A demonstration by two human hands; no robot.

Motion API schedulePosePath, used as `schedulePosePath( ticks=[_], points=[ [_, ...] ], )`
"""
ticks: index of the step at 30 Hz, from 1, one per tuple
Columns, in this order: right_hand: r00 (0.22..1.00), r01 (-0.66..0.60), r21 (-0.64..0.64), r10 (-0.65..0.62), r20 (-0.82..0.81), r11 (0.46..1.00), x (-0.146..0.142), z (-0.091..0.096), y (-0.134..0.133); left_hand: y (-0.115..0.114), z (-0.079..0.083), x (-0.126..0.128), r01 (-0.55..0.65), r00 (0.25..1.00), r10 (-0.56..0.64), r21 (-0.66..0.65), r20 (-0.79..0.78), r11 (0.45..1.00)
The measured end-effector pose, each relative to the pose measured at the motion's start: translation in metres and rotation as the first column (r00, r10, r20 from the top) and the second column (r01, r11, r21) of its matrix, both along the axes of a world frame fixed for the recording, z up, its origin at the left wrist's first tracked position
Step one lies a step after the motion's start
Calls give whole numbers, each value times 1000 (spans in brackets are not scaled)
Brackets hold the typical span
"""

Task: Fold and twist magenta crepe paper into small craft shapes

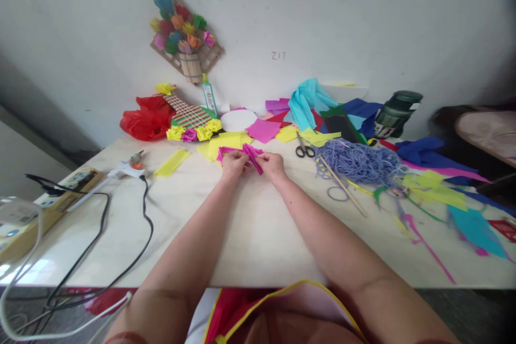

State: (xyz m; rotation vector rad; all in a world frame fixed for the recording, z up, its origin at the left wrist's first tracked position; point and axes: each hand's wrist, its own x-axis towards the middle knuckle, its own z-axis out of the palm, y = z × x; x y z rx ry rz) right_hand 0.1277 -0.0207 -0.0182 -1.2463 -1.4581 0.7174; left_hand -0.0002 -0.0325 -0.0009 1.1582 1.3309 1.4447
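My left hand and my right hand meet over the middle of the table, both with fingers pinched on a folded strip of magenta crepe paper. Creases run along the paper between the hands, and one end sticks out past the left fingers. Just beyond them lie yellow paper sheets and a pink paper square. A pair of black-handled scissors rests to the right of my right hand. Parts of the fingertips are hidden by the paper.
At right lie a heap of purple string, a wooden stick and paper scraps; a dark green jar stands behind. At left are a glue gun, its black cord and a power strip. A flower craft leans against the wall.
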Motion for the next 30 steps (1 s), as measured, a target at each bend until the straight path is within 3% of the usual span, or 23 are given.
schedulePosePath(
  ticks=[16,25,30],
  points=[
    [1000,-20,-18,20,-9,1000,3,3,0,1,-1,-1,3,1000,-3,3,4,1000],
    [942,-85,-182,20,-336,980,-1,7,-3,-3,4,2,1,999,-1,5,49,1000],
    [926,-76,-207,-8,-376,975,-1,9,-5,-4,4,3,9,998,-9,7,68,1000]
  ],
)
